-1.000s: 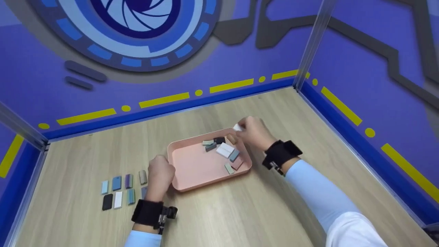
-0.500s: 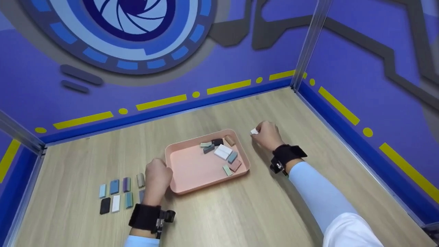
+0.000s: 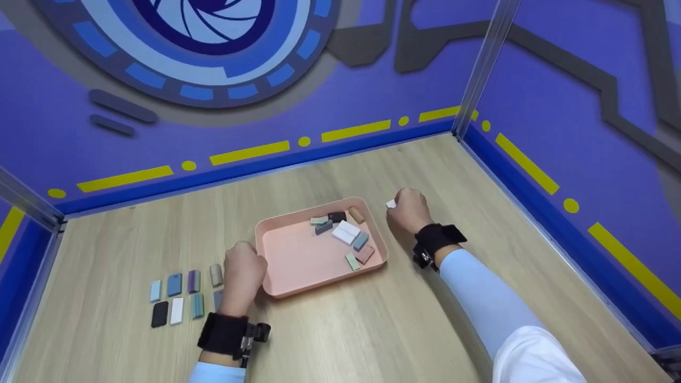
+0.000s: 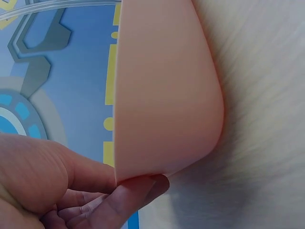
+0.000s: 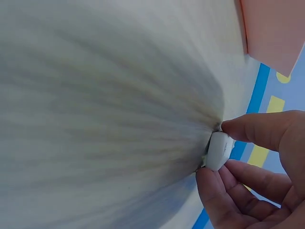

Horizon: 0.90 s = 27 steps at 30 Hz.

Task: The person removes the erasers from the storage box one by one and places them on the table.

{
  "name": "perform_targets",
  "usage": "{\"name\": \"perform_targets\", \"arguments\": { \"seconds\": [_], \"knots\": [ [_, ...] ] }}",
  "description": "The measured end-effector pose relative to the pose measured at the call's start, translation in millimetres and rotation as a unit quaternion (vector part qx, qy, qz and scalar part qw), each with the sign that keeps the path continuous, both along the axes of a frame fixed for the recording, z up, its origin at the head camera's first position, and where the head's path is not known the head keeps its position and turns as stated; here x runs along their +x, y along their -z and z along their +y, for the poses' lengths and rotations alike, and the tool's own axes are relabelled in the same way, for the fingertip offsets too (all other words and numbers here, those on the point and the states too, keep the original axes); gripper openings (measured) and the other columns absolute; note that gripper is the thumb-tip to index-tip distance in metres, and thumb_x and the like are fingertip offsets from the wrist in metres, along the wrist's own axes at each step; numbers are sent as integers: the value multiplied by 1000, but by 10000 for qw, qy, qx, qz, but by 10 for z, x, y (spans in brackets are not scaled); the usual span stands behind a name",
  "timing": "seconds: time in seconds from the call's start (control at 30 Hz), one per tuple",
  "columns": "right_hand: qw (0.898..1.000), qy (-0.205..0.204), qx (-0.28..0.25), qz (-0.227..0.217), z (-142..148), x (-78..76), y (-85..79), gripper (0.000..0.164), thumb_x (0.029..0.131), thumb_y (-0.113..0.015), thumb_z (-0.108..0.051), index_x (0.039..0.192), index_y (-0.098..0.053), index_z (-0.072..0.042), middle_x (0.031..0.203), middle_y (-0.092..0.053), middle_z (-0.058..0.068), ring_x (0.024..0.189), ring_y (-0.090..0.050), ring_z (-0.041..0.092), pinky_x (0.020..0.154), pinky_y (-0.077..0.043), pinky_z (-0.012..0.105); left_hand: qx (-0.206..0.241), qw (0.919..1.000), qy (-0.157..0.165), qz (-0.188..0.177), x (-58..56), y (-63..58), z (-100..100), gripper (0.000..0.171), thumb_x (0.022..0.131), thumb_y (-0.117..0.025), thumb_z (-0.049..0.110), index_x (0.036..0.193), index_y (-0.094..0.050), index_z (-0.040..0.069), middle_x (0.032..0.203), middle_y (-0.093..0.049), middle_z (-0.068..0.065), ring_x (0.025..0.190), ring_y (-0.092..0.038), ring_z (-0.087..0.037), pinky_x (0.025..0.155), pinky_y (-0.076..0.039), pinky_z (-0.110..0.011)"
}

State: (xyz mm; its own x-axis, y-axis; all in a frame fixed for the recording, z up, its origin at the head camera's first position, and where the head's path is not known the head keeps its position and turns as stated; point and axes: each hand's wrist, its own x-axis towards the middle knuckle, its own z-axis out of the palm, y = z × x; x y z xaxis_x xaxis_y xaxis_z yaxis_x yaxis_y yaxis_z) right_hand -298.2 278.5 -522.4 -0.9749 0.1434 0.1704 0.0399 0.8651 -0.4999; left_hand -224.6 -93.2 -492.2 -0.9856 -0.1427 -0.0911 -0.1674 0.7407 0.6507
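In the head view my left hand [image 3: 243, 274] is at the left end of the pink tray [image 3: 298, 288]. The left wrist view shows thumb and finger pinching the tray wall [image 4: 167, 90]. Inside the tray, several small block-shaped erasers are gathered toward the right: a white pair [image 3: 347, 232], a pink one [image 3: 365, 254], a black one [image 3: 337, 217] and a tan one [image 3: 356, 215]. Right of the tray, my right hand [image 3: 410, 210] holds a white eraser [image 5: 219, 150] between thumb and fingers, low at the tabletop. The fingers partly cover it in the head view.
Left of my left hand, several erasers stand in two rows on the wooden table [image 3: 372, 330], among them a black one [image 3: 159, 314] and a blue one [image 3: 174, 284]. My left forearm hides part of the rows. Purple panels [image 3: 362, 106] border the table at the back and sides.
My right hand has carried the white eraser from the tray's far right corner rightward and down to the table beside the tray. The left hand keeps its grip on the tray.
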Motion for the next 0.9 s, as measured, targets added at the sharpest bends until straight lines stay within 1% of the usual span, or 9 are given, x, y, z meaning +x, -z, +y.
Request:
{"name": "perform_targets", "arguments": {
  "seconds": [0.1,0.2,0.37,0.47,0.53,0.6,0.7,0.8,0.9],
  "knots": [
    [10000,39,15,-63,-1,-5,-6,33,73,-65,-9,54,-40,-13,55,-34,-3,52,-29,16,47,-24,31,-28,10000,-2,87,-10,-7,11,24,79,-43,-1,60,-34,11,60,-27,1,47,-34,-15,40,-27,-27],
    [9999,53,49,-86,0,-3,-4,32,74,-65,-10,55,-39,-13,55,-34,-2,52,-29,17,47,-24,31,-10,10000,-26,28,-24,-2,23,23,80,-42,-2,61,-37,10,60,-29,1,47,-36,-15,40,-28,-27],
    [9999,17,118,-95,-12,7,-9,28,75,-64,-10,56,-42,-12,57,-39,-1,53,-33,18,49,-28,32,-14,10000,-72,-43,-29,15,22,23,80,-42,-2,62,-38,10,60,-30,1,47,-36,-15,40,-27,-27],
    [9999,23,143,-55,-27,8,-47,23,75,-65,-12,58,-49,-7,60,-47,3,56,-40,21,52,-33,34,20,9999,-78,-95,-29,20,22,22,80,-42,-2,62,-39,10,60,-32,1,48,-37,-14,40,-28,-27],
    [9998,-41,180,-11,-53,10,-97,15,76,-66,-14,68,-59,-2,69,-58,8,64,-51,24,59,-42,36,19,9999,-67,-115,-28,21,22,22,80,-42,-2,63,-38,10,60,-31,1,47,-36,-14,40,-27,-27],
    [9996,-200,188,40,-112,20,-171,19,78,-67,-16,85,-66,2,85,-65,14,80,-60,29,71,-48,39,4,9999,-63,-108,-26,25,21,23,80,-41,-2,62,-36,11,59,-28,2,47,-34,-14,39,-27,-27],
    [9976,-643,195,172,-263,62,-316,33,81,-66,-19,108,-65,1,107,-65,17,102,-61,30,86,-49,40,-54,10000,-32,-19,-26,27,15,27,79,-41,-3,61,-30,13,59,-23,3,46,-29,-13,39,-24,-27],
    [9920,-1179,210,388,-469,121,-455,35,84,-64,-22,113,-64,-3,112,-63,14,106,-60,27,87,-49,38,-83,10000,-17,47,-25,36,14,29,78,-40,-4,60,-27,14,59,-21,4,47,-25,-12,40,-22,-26],
    [9827,-1692,383,645,-676,166,-557,33,84,-63,-22,113,-64,-6,111,-63,10,105,-59,23,86,-50,35,-67,10000,-26,63,-29,39,22,29,78,-41,-4,59,-28,14,58,-21,4,46,-26,-13,39,-22,-26]
  ]
}}
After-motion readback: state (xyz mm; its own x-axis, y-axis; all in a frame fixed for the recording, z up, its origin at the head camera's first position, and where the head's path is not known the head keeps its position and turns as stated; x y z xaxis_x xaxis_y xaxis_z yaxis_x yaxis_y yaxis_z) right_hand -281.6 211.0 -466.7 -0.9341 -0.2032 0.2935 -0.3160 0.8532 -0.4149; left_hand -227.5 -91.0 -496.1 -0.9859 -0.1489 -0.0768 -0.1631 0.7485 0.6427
